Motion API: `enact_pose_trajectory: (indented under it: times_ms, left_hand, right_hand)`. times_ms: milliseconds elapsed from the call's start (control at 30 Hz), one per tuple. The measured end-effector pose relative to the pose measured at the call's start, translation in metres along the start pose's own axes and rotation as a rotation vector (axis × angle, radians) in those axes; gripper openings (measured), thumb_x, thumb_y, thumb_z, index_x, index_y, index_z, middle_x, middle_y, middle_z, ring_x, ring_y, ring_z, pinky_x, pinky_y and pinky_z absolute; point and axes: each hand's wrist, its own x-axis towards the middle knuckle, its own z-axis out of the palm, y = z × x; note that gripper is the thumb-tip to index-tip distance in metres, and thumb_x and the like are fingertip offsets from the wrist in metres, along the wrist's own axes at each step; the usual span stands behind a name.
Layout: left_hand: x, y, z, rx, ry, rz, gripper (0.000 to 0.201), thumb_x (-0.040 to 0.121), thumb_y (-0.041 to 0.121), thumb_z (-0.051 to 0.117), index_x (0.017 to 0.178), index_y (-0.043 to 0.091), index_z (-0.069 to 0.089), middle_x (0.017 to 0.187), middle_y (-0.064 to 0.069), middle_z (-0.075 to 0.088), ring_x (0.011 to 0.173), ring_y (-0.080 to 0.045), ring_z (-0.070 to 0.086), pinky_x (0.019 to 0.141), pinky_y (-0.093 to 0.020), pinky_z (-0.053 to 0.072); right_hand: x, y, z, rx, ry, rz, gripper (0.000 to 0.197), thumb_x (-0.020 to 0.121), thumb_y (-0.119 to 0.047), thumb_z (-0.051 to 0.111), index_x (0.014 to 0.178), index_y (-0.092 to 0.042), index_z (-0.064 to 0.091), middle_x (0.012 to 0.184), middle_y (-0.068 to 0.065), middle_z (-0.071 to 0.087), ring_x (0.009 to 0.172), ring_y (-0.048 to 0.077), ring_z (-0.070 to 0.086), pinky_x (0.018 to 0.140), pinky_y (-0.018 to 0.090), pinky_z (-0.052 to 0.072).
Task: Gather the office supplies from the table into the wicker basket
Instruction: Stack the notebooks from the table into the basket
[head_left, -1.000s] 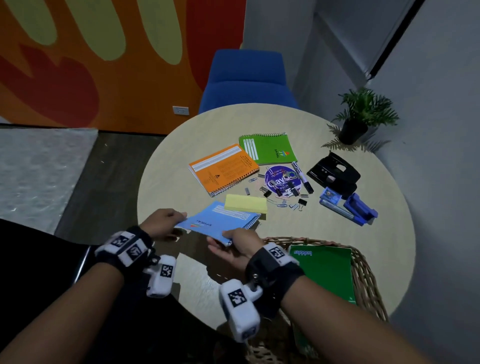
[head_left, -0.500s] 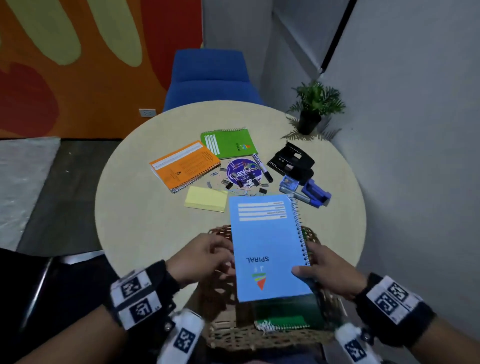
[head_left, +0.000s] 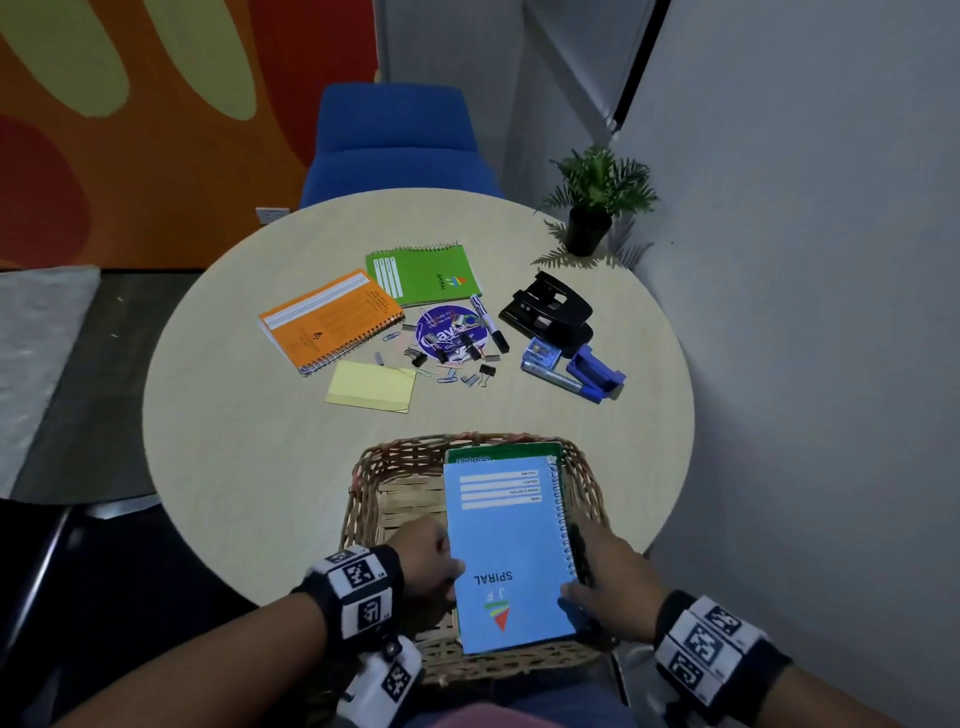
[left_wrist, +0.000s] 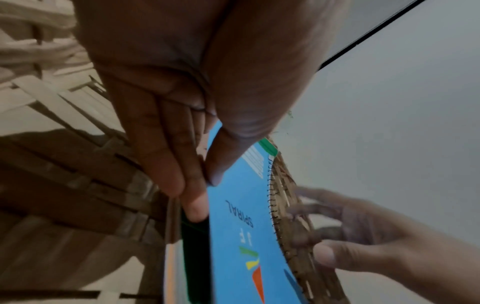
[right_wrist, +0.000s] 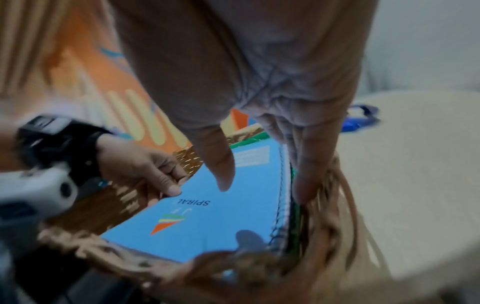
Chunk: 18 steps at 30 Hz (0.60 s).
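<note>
Though the basket is woven, its blue notebook is smooth.

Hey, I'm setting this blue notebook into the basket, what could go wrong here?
The blue notebook has its spiral tight against the wicker basket wall beside your right hand, so it may snag. The basket seems to overhang the table edge; pressing down could tip it.
</note>
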Motion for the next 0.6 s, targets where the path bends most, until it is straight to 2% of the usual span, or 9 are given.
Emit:
enact_pose_trajectory:
  times_ms: [67,100,167,233,300,367,467,533,600]
  left_hand:
    - [0.003,-0.002,0.001,0.005,0.032,-0.013,0.036,0.086,0.020,0.065,0.057,0.019,0.043,0.058,0.007,0.053,0.054,-0.002,0.048,0.050,-0.015,0.036]
    - [0.005,-0.002,0.002,0.003,0.044,-0.018,0.037,0.085,0.020,0.066,0.056,0.020,0.044,0.057,0.007,0.053,0.052,-0.001,0.049,0.049,-0.014,0.037]
    - [0.006,-0.003,0.005,-0.020,0.049,-0.029,0.036,0.085,0.020,0.067,0.055,0.021,0.046,0.054,0.009,0.055,0.047,0.003,0.052,0.049,-0.012,0.039]
    - [0.006,-0.005,0.006,-0.056,0.035,-0.039,0.036,0.084,0.020,0.067,0.053,0.021,0.048,0.049,0.009,0.058,0.042,0.006,0.054,0.052,-0.014,0.045]
    - [0.003,-0.005,0.002,-0.097,0.020,-0.031,0.034,0.082,0.021,0.069,0.052,0.020,0.052,0.051,0.008,0.064,0.053,0.000,0.064,0.063,-0.022,0.053]
    - [-0.002,-0.003,-0.010,-0.110,0.054,-0.001,0.026,0.080,0.025,0.071,0.060,0.019,0.055,0.066,0.003,0.069,0.067,-0.011,0.068,0.069,-0.028,0.053]
    - [-0.010,-0.001,-0.049,-0.193,0.151,0.077,0.020,0.083,0.030,0.068,0.071,0.017,0.058,0.065,0.004,0.069,0.061,-0.005,0.064,0.063,-0.022,0.051]
    - [-0.013,-0.002,-0.087,-0.299,0.234,0.096,0.019,0.086,0.028,0.067,0.073,0.015,0.061,0.057,0.004,0.068,0.049,0.000,0.062,0.052,-0.015,0.048]
    - [-0.008,-0.014,-0.133,-0.357,0.363,0.077,0.017,0.088,0.027,0.065,0.082,0.011,0.064,0.067,0.000,0.071,0.054,-0.004,0.064,0.054,-0.017,0.047]
  right_hand:
    - [0.006,-0.007,0.002,-0.193,0.010,-0.043,0.074,0.083,-0.026,0.061,0.146,-0.024,0.022,0.146,0.003,0.031,0.121,0.031,0.051,0.088,0.037,0.047]
    - [0.011,-0.009,0.003,-0.254,-0.025,-0.065,0.065,0.084,-0.027,0.060,0.141,-0.020,0.032,0.143,0.005,0.033,0.120,0.032,0.050,0.087,0.037,0.047]
    - [0.020,-0.013,0.006,-0.308,-0.097,-0.102,0.037,0.082,-0.031,0.058,0.113,-0.011,0.053,0.119,0.010,0.055,0.103,0.032,0.056,0.070,0.036,0.043]
    - [0.026,-0.017,0.010,-0.331,-0.115,-0.124,0.028,0.081,-0.034,0.055,0.091,-0.008,0.053,0.093,0.013,0.062,0.085,0.033,0.059,0.055,0.033,0.030]
    - [0.031,-0.022,0.006,-0.352,-0.113,-0.123,0.028,0.084,-0.035,0.054,0.094,-0.009,0.055,0.093,0.013,0.064,0.083,0.031,0.059,0.057,0.033,0.032]
    - [0.039,-0.031,-0.010,-0.337,-0.132,-0.126,0.034,0.086,-0.039,0.056,0.110,-0.014,0.060,0.110,0.008,0.066,0.092,0.025,0.060,0.069,0.033,0.043]
    - [0.058,-0.061,-0.049,-0.110,-0.095,-0.147,0.046,0.087,-0.040,0.062,0.127,-0.019,0.056,0.120,0.003,0.064,0.105,0.017,0.062,0.090,0.032,0.050]
    - [0.081,-0.089,-0.071,0.153,-0.041,-0.158,0.041,0.086,-0.032,0.066,0.124,-0.018,0.057,0.108,0.005,0.070,0.092,0.015,0.067,0.081,0.027,0.054]
    - [0.110,-0.121,-0.085,0.505,-0.064,-0.105,0.037,0.087,-0.021,0.066,0.123,-0.016,0.056,0.107,0.009,0.070,0.090,0.017,0.067,0.080,0.029,0.055]
